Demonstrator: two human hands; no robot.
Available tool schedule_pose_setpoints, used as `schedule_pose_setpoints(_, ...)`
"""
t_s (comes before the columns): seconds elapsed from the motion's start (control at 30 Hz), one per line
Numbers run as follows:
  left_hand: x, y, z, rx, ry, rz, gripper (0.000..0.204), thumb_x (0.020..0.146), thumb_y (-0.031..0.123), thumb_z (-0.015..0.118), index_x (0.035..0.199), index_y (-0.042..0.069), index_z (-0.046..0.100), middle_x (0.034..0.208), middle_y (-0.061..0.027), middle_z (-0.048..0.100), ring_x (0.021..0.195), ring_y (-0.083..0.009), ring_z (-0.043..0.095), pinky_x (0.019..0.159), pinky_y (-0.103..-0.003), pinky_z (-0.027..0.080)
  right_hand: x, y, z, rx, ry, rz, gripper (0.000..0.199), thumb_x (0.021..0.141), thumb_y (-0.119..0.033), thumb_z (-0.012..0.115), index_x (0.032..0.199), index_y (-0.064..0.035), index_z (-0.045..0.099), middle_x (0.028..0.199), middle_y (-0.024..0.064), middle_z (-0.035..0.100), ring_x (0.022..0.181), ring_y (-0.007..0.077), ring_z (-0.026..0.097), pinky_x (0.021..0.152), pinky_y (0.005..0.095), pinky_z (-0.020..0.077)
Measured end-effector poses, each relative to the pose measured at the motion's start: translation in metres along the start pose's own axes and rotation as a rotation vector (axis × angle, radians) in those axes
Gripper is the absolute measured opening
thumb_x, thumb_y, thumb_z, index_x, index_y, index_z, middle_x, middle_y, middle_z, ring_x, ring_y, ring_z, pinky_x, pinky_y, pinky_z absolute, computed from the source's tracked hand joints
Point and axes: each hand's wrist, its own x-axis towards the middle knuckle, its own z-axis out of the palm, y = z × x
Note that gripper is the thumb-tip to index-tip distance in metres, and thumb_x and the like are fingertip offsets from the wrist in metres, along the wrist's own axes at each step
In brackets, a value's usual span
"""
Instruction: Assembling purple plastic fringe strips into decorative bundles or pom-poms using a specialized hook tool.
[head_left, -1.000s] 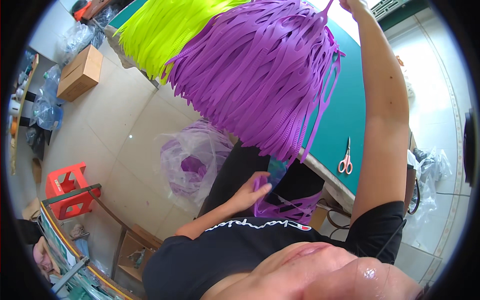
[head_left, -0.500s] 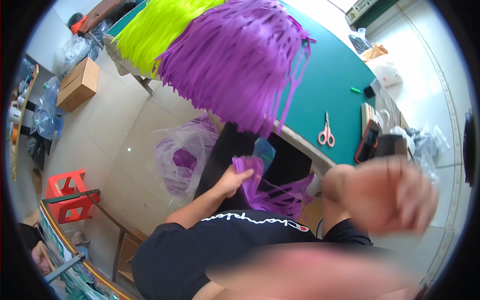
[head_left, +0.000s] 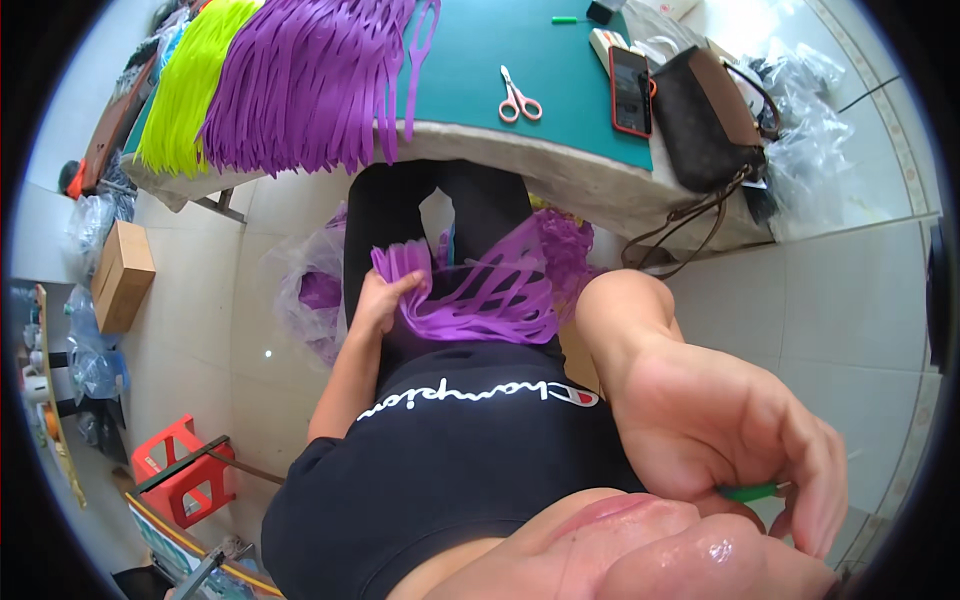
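Cardboard first, at far left: saw a brown box point(head_left: 124, 276) on the floor, with a red stool point(head_left: 205, 472) lower down. Past those, saw yellow-green strips point(head_left: 182, 100) draped over the front edge of the worktop point(head_left: 465, 70), then a thick layer of purple strips point(head_left: 300, 85) hanging beside them over the same edge. Below, found a clear plastic bag point(head_left: 294, 265) with purple showing inside, just beside the black trousers point(head_left: 385, 205).

Had the left hand point(head_left: 378, 297) over the lap, its grip closed around one end of a purple bundle point(head_left: 495, 312). Had that bundle spread rightward across the lap in slotted strands, near a purple heap point(head_left: 565, 255) beside the right thigh.

On the worktop, noticed pink-handled scissors point(head_left: 513, 92), apart from the strips, then a red-edged phone point(head_left: 631, 92) and a brown handbag point(head_left: 705, 125).

Nearest the camera, had the right hand point(head_left: 725, 430) raised, well apart from the bundle, fingers half curled. Glimpsed a green piece point(head_left: 752, 492) between palm and fingers, partly hidden; could not tell whether gripped. Farthest right, saw crumpled clear plastic point(head_left: 808, 120).
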Motion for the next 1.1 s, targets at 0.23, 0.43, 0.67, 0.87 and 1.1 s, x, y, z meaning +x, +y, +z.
schedule_pose_setpoints(0.23, 0.01, 0.019, -0.014, -0.098, 0.134, 0.067, 0.027, 0.092, 0.012, 0.06, 0.111, -0.006, 0.056, 0.099, -0.0172, 0.068, 0.092, -0.0262, 0.067, 0.086, -0.04, 0.054, 0.01, -0.041, -0.04, -0.261, -0.195, 0.045, 0.013, 0.086, -0.006, 0.058, 0.098, -0.0024, 0.061, 0.1, 0.0036, 0.063, 0.095, 0.0166, 0.059, 0.088, 0.0275, 0.0488)
schedule_pose_setpoints(0.43, 0.029, -0.005, -0.049, -1.078, -0.099, -0.199, 0.03, 0.094, 0.01, 0.056, 0.121, -0.003, 0.053, 0.122, -0.0153, 0.059, 0.116, -0.0272, 0.056, 0.104, -0.043, 0.042, -0.005, -0.057, -0.129, -0.877, -0.416, 0.191, 0.038, 0.102, -0.037, 0.032, 0.094, -0.0052, 0.051, 0.09, 0.007, 0.06, 0.077, 0.0192, 0.059, 0.07, 0.0309, 0.0509)
schedule_pose_setpoints(0.67, 0.033, -0.005, -0.019, -0.7, 0.023, -0.253, 0.029, 0.093, 0.012, 0.06, 0.118, -0.002, 0.055, 0.116, -0.015, 0.061, 0.11, -0.0249, 0.06, 0.099, -0.039, 0.047, -0.036, -0.074, -0.293, -1.798, -0.882, 0.65, 0.029, 0.097, -0.03, 0.051, 0.087, -0.0033, 0.052, 0.102, 0.0152, 0.065, 0.093, 0.0297, 0.059, 0.082, 0.0417, 0.0454)
schedule_pose_setpoints(0.87, 0.036, 0.024, 0.007, -0.612, 0.003, -0.283, 0.037, 0.089, 0.002, 0.06, 0.124, -0.003, 0.05, 0.12, -0.0141, 0.059, 0.112, -0.0245, 0.058, 0.1, -0.037, 0.046, -0.044, -0.063, -0.383, -2.03, -1.248, 0.904, 0.027, 0.086, -0.029, 0.067, 0.088, -0.0046, 0.056, 0.104, 0.0103, 0.066, 0.104, 0.0334, 0.054, 0.086, 0.0444, 0.0408)
schedule_pose_setpoints(1.1, 0.033, 0.034, 0.04, -0.077, 0.05, -0.078, 0.029, 0.087, 0.011, 0.068, 0.111, -0.001, 0.059, 0.098, -0.0086, 0.067, 0.09, -0.0177, 0.064, 0.081, -0.027, 0.049, -0.045, -0.031, -0.357, -1.872, -0.843, 0.797, 0.035, 0.097, -0.036, 0.052, 0.088, -0.0024, 0.056, 0.096, 0.0122, 0.069, 0.089, 0.0259, 0.06, 0.077, 0.0334, 0.0463)
